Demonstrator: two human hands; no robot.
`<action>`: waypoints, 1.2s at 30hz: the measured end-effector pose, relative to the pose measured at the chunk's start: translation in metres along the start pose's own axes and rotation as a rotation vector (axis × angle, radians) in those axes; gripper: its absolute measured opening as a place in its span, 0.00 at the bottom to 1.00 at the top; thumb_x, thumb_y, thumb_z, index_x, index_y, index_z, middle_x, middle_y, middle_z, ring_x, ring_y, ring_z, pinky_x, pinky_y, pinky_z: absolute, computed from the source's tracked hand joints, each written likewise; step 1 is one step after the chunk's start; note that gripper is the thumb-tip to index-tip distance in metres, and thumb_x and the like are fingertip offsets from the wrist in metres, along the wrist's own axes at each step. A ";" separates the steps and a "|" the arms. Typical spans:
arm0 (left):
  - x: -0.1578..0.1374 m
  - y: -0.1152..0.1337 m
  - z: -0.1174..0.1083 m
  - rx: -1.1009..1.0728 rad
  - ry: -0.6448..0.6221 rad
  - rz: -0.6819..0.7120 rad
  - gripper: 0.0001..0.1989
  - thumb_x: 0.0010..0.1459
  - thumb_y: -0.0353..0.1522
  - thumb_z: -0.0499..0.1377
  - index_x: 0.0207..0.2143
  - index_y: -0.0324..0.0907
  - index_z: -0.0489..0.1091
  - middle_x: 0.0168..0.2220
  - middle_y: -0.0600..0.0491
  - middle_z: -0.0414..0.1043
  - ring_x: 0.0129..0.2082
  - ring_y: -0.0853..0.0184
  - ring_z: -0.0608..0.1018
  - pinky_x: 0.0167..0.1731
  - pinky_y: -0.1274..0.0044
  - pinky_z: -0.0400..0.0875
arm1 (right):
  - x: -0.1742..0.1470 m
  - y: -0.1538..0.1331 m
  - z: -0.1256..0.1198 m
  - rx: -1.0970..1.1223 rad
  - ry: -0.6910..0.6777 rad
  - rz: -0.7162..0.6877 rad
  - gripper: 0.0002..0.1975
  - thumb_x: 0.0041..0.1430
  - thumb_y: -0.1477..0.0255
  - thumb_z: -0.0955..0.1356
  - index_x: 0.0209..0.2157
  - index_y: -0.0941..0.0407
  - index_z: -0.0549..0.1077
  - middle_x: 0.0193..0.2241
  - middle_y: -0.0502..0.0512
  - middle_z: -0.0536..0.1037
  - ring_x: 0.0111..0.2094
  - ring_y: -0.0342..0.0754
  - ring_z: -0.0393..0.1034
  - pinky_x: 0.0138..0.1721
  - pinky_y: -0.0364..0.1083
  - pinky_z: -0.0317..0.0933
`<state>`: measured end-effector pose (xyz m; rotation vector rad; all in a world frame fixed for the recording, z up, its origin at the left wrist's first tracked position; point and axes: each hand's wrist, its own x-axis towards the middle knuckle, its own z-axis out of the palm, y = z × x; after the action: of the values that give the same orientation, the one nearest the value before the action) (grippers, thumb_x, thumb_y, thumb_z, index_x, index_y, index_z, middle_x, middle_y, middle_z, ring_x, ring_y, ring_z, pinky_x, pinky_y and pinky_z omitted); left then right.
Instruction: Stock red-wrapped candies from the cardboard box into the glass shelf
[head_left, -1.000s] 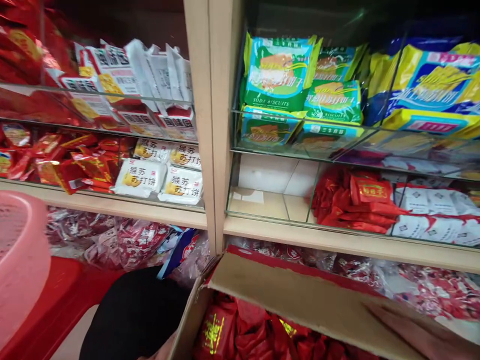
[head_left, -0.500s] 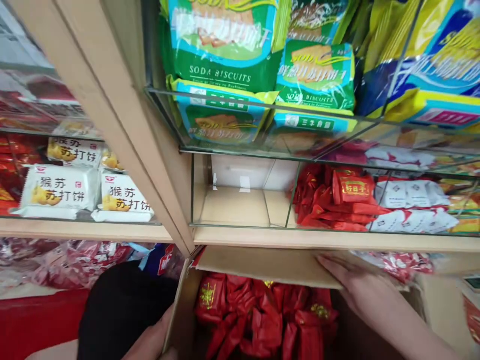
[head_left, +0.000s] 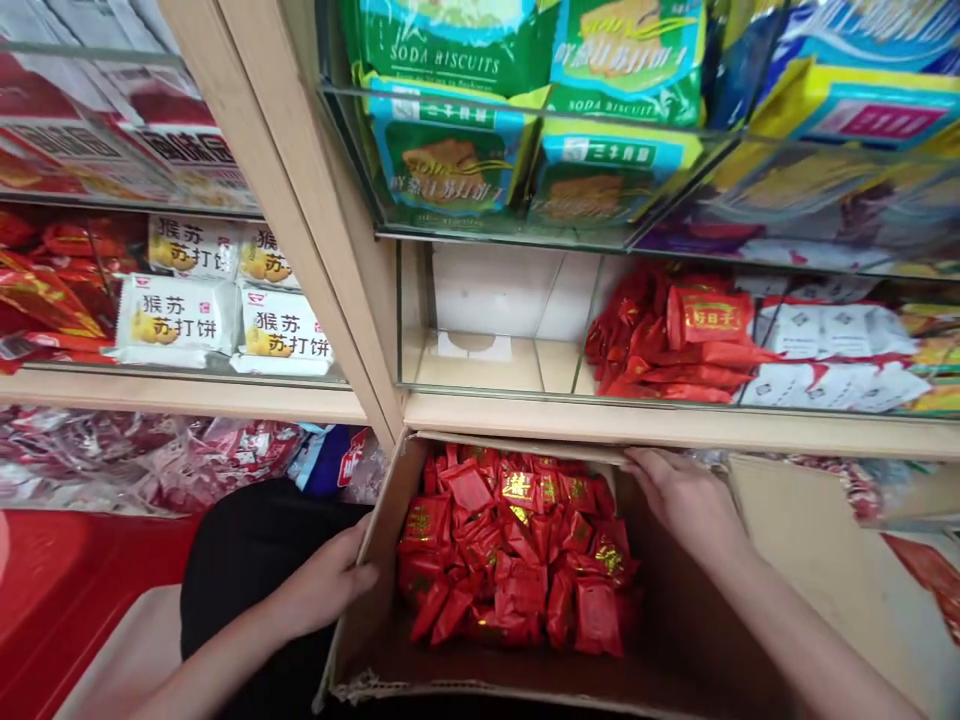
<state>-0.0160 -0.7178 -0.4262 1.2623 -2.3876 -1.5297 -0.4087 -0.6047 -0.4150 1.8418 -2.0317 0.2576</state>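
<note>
An open cardboard box (head_left: 675, 650) stands low in front of me, below the shelf edge. Many small red packets (head_left: 517, 560) with gold lettering lie heaped inside it, mostly toward the left and middle. My left hand (head_left: 330, 580) grips the box's left wall, with the thumb on the inner side and the fingers hidden outside. At the back edge, my right hand (head_left: 679, 495) holds the rim near its right part, fingers bent over the cardboard.
Above the box is a glass-fronted shelf bin (head_left: 487, 365) with a white paper piece. Red packets (head_left: 675, 335) and white packets (head_left: 832, 355) fill bins to its right. Green soda biscuit packs (head_left: 450, 150) sit overhead. A wooden post (head_left: 300, 200) divides the shelves; a red surface (head_left: 82, 590) lies left.
The box's back flap no longer covers the rear of the packets, so more of them show. My left hand has come further into view. The camera has tilted downward.
</note>
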 end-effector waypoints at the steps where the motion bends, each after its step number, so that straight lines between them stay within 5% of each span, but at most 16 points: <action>1: 0.000 0.001 0.000 -0.012 -0.012 -0.009 0.35 0.41 0.24 0.46 0.56 0.37 0.49 0.55 0.52 0.55 0.52 0.63 0.61 0.52 0.76 0.56 | 0.000 -0.001 0.003 0.017 0.013 0.014 0.12 0.57 0.69 0.60 0.36 0.58 0.71 0.32 0.55 0.77 0.31 0.50 0.71 0.36 0.47 0.63; 8: 0.002 -0.007 0.011 0.020 0.077 -0.009 0.32 0.41 0.24 0.46 0.54 0.36 0.54 0.55 0.50 0.55 0.54 0.62 0.59 0.55 0.73 0.51 | -0.015 -0.014 0.028 0.085 0.071 0.048 0.12 0.58 0.70 0.59 0.37 0.61 0.70 0.33 0.59 0.75 0.35 0.51 0.68 0.39 0.49 0.60; 20: 0.012 -0.009 0.011 0.059 0.018 -0.016 0.33 0.43 0.23 0.46 0.55 0.34 0.49 0.58 0.49 0.48 0.56 0.63 0.56 0.56 0.72 0.50 | -0.028 -0.019 0.064 0.279 0.355 0.151 0.11 0.53 0.75 0.63 0.40 0.61 0.67 0.38 0.63 0.68 0.43 0.53 0.61 0.45 0.55 0.57; 22: 0.009 -0.005 0.015 0.123 0.061 -0.035 0.29 0.49 0.27 0.46 0.56 0.33 0.46 0.58 0.46 0.50 0.56 0.63 0.57 0.56 0.71 0.51 | -0.036 -0.025 0.073 0.372 0.253 0.176 0.08 0.53 0.75 0.62 0.36 0.60 0.68 0.36 0.62 0.69 0.41 0.53 0.62 0.43 0.54 0.59; 24: 0.003 0.005 0.020 0.242 0.247 -0.028 0.27 0.54 0.31 0.45 0.57 0.35 0.44 0.56 0.44 0.51 0.56 0.63 0.57 0.56 0.69 0.51 | -0.044 -0.033 0.084 0.537 0.020 0.171 0.10 0.53 0.75 0.61 0.38 0.60 0.67 0.36 0.61 0.71 0.41 0.51 0.64 0.43 0.53 0.61; 27: -0.002 0.027 0.033 0.476 0.518 0.180 0.25 0.55 0.30 0.48 0.56 0.45 0.47 0.56 0.48 0.51 0.57 0.63 0.55 0.56 0.68 0.52 | -0.052 -0.048 0.102 0.752 -0.325 0.174 0.20 0.50 0.78 0.60 0.47 0.62 0.62 0.43 0.63 0.71 0.45 0.50 0.65 0.45 0.50 0.60; 31: 0.014 0.053 0.060 0.454 0.329 0.479 0.24 0.54 0.25 0.47 0.52 0.52 0.52 0.56 0.52 0.51 0.57 0.66 0.53 0.55 0.71 0.54 | -0.047 -0.061 0.102 0.741 -0.453 0.191 0.20 0.44 0.78 0.64 0.43 0.59 0.68 0.41 0.62 0.72 0.43 0.53 0.65 0.45 0.51 0.59; 36: 0.062 0.065 0.084 0.228 0.066 0.419 0.26 0.52 0.27 0.48 0.55 0.47 0.51 0.58 0.48 0.49 0.58 0.63 0.53 0.56 0.68 0.53 | -0.025 -0.070 0.057 0.914 -0.405 0.162 0.07 0.52 0.72 0.62 0.31 0.56 0.71 0.31 0.55 0.75 0.34 0.49 0.68 0.38 0.46 0.62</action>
<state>-0.1326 -0.6839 -0.4422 0.7494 -2.6208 -1.1068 -0.3468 -0.6128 -0.4855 2.3663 -2.6018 1.0875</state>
